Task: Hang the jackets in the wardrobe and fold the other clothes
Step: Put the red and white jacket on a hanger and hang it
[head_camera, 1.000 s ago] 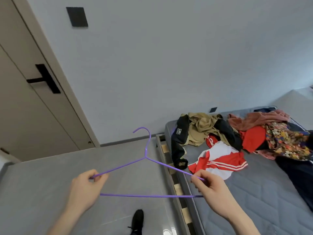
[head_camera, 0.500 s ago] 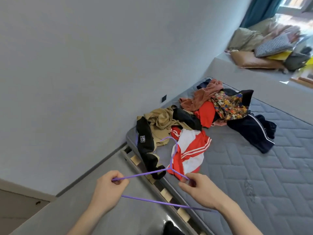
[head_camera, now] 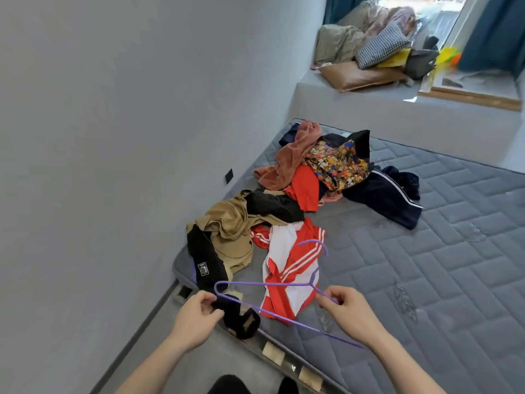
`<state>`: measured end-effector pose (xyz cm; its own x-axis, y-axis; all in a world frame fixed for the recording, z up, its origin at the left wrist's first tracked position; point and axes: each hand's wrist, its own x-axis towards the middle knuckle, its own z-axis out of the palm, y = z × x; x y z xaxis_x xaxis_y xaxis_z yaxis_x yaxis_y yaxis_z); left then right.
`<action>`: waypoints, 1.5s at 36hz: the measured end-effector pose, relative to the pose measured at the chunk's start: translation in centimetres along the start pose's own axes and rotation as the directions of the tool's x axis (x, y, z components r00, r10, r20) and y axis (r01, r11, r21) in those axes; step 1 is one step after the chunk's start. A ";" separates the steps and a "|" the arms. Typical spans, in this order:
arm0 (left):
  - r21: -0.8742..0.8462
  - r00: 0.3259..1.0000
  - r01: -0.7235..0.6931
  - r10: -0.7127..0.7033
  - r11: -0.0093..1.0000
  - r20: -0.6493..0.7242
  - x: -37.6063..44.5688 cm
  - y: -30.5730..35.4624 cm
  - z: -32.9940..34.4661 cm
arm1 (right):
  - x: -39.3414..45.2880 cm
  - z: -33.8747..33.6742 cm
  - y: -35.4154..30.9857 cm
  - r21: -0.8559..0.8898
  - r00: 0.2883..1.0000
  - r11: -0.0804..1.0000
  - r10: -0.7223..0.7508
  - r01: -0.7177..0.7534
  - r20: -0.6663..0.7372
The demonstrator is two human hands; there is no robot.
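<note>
Purple wire hanger (head_camera: pixel 264 284) held over the mattress (head_camera: pixel 426 280) edge, left hand (head_camera: pixel 196 319) pinching its left corner, right hand (head_camera: pixel 350 314) gripping the right arm, red-and-white jacket (head_camera: pixel 287 268) just beyond, tan-and-black jacket (head_camera: pixel 227 237) beside it, clothes pile (head_camera: pixel 321 169) farther back.

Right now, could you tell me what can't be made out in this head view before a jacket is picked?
- Wardrobe: not in the head view.
- Navy garment: mostly buried under the pink cloth.
- Hanger: both ends covered by the left hand and right hand.
- Sleeve badge: print too small to read.
- Window-ledge pile: blurred, items unclear.
</note>
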<state>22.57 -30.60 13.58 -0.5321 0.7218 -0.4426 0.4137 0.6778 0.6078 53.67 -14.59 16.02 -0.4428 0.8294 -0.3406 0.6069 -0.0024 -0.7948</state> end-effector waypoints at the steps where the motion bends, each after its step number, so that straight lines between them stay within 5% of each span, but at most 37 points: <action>1: 0.006 1.000 0.004 -0.005 1.000 0.024 1.0 0.3 0.1 | 0.5 -0.3 0.2 0.027 1.000 1.000 0.010 -0.009 -0.023; 10: 0.229 0.947 -0.091 0.013 0.969 0.322 12.2 4.6 3.3 | 3.9 -0.8 2.4 0.140 0.959 0.977 0.186 -0.158 -0.215; 24: 0.491 0.756 -0.446 0.021 0.749 0.654 31.0 5.3 16.6 | 9.1 2.7 10.1 0.224 0.781 0.883 0.469 -0.412 -0.412; 35: 0.535 0.773 -0.113 -0.264 0.838 0.577 37.7 0.5 27.3 | 10.8 10.1 17.0 0.384 0.698 0.781 0.618 -0.492 -0.361; 41: 0.300 0.855 0.211 -0.324 0.930 0.404 38.0 -1.1 30.0 | 10.9 11.6 19.3 0.462 0.656 0.728 0.673 -0.507 -0.342; 46: 0.021 0.961 0.177 -0.178 0.984 0.211 35.4 0.4 27.7 | 9.5 12.1 18.1 0.545 0.601 0.666 0.728 -0.509 -0.329; 54: -0.249 0.964 -0.003 0.068 0.969 0.256 29.7 8.9 17.9 | 5.4 11.1 11.0 0.603 0.583 0.655 0.731 -0.455 -0.355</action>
<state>23.65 -0.66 -5.98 -0.2958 0.7781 -0.5541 0.2183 0.6198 0.7538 50.58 -16.37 -0.14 0.4193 0.6801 -0.6014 0.2011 -0.7156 -0.6690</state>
